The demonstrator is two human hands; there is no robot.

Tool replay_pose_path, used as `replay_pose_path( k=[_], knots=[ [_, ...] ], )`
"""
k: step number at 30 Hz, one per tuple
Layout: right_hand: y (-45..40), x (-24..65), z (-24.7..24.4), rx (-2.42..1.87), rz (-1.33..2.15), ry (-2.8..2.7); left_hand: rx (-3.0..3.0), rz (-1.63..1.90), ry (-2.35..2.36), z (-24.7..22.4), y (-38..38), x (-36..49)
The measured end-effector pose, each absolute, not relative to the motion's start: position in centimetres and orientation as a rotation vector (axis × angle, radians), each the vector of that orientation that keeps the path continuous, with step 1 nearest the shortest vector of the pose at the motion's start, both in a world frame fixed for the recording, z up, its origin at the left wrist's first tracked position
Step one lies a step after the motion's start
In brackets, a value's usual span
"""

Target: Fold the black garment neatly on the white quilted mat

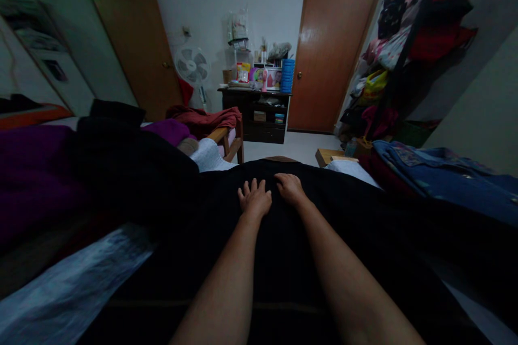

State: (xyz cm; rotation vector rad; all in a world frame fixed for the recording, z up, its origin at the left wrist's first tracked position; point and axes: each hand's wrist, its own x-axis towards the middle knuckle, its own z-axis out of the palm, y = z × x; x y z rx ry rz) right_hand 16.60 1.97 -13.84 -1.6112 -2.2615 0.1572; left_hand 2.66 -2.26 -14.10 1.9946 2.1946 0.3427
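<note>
Resting on the black garment [283, 269], the left hand [254, 198] spreads its fingers, gripping nothing; the right hand [290, 188] half curls nearby (whether pinching cloth, I cannot tell); the garment overlies a pale sheet [101, 264], beside folded denim [453, 172].

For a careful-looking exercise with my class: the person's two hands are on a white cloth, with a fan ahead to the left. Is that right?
Not quite: the cloth under the left hand and right hand is black, not white, as the head view shows. The fan is indeed ahead to the left.
</note>
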Motion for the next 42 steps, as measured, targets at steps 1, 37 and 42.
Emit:
replay_pose_path(
  k=[1,37,42],
  knots=[
    [2.0,16.6,-13.9,-1.623,0.16,-2.256,1.999,0.346,2.196,-14.1,-2.3,2.7],
    [1.9,17.3,-13.1,-2.078,0.019,-1.91,2.037,0.397,2.184,-14.2,-2.4,2.9],
    [2.0,17.8,-13.8,-2.212,0.052,-1.826,2.279,0.496,1.92,-14.4,-2.4,3.6]
  ],
)
